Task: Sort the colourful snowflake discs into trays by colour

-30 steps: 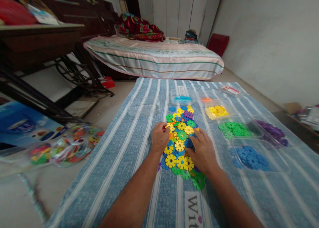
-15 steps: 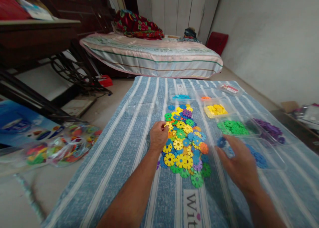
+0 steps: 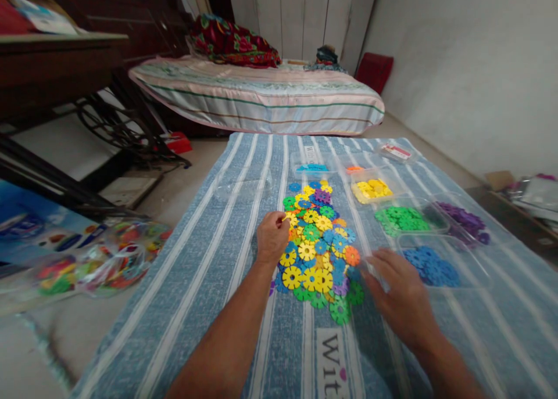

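A heap of notched plastic discs (image 3: 306, 250) in yellow, green, blue, orange and purple lies on the striped cloth. At the heap's left edge, my left hand (image 3: 273, 236) is closed in a pinch on a small yellow disc (image 3: 285, 218), mostly hidden by the fingers. Just right of the heap, close to an orange disc (image 3: 351, 255), my right hand (image 3: 399, 297) hovers with thumb and fingers apart and nothing visible between them. Beyond it, a clear box (image 3: 473, 280) contains blue discs (image 3: 429, 265).
More clear boxes hold green discs (image 3: 401, 220), purple discs (image 3: 462, 222), yellow discs (image 3: 372, 190), orange discs (image 3: 355, 168) and light blue discs (image 3: 313, 167). A clear container (image 3: 243, 187) stands at the back left. Beyond the table is a bed (image 3: 261, 97).
My right hand has moved left from the blue discs' box toward the heap, and the blue disc it held is gone from its fingers. My left hand keeps its pinch. The view has shifted slightly.
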`<state>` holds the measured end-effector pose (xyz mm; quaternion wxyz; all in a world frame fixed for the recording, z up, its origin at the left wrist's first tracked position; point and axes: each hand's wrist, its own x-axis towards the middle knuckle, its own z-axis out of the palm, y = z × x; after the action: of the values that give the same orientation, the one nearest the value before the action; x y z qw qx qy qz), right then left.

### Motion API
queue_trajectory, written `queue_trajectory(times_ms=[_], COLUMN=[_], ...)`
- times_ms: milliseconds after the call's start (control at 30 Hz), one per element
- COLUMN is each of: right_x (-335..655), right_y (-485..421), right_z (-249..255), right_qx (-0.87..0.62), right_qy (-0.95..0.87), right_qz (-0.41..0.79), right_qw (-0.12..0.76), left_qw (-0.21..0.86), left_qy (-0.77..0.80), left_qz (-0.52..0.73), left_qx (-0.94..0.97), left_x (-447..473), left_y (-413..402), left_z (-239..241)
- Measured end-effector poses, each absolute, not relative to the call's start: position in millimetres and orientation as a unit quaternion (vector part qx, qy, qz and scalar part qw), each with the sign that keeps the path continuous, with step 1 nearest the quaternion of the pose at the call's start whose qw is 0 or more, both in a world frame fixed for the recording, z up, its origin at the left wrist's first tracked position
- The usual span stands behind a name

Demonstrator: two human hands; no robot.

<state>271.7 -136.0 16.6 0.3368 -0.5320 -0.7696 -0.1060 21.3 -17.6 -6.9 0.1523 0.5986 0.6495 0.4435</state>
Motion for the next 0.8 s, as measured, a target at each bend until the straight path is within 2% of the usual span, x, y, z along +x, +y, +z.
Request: queue_trajectory(times_ms=[200, 533, 800], right_x=[246.7, 238.1, 233.6], right_y=[-145.4, -152.9, -148.4], right_z=[9.6, -0.9, 0.1], right_qx=[-0.509, -0.574, -0.607], right_qy=[-0.796, -0.784, -0.734], right_qz=[-0.053, -0.022, 0.072], right_qw=[0.322, 0.236, 0.296], left_qw=[0.163, 0.146, 0.157], left_qy=[0.646, 0.653, 0.651], left_qz=[0.451, 0.438, 0.438], left_qx=[0.593, 0.6, 0.6], left_x=[21.3, 21.8, 19.5], left_y=[-17.5, -17.9, -16.8], left_z=[-7.3, -4.0, -5.0])
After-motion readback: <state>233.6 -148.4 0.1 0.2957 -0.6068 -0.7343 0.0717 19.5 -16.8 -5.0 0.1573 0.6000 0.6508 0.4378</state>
